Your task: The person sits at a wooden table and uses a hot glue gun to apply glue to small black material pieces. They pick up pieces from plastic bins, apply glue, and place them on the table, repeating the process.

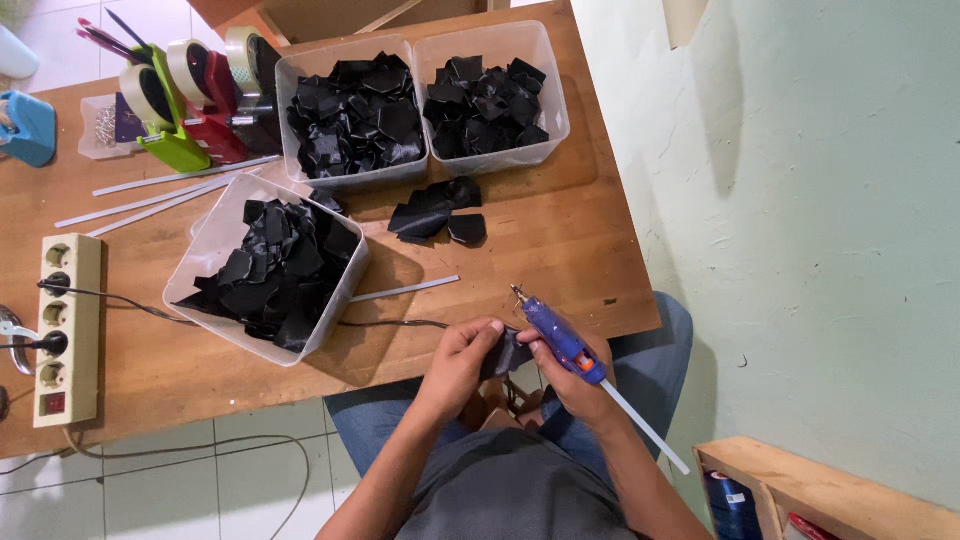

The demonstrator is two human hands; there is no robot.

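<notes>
My left hand (463, 355) pinches a small black fabric piece (508, 352) just off the near edge of the wooden table (560, 250), above my lap. My right hand (568, 378) grips a blue glue gun (556, 335), its metal tip pointing up and left and a white glue stick sticking out behind the hand. It also touches the black piece. A few loose black pieces (437, 212) lie on the table ahead of my hands.
Three clear plastic tubs of black pieces: one tilted at left (262, 270), two at the back (352, 108) (490, 95). Tape dispensers (190, 100) stand at the far left, a power strip (65, 325) with cables at the left edge, white sticks (405, 290) on the table.
</notes>
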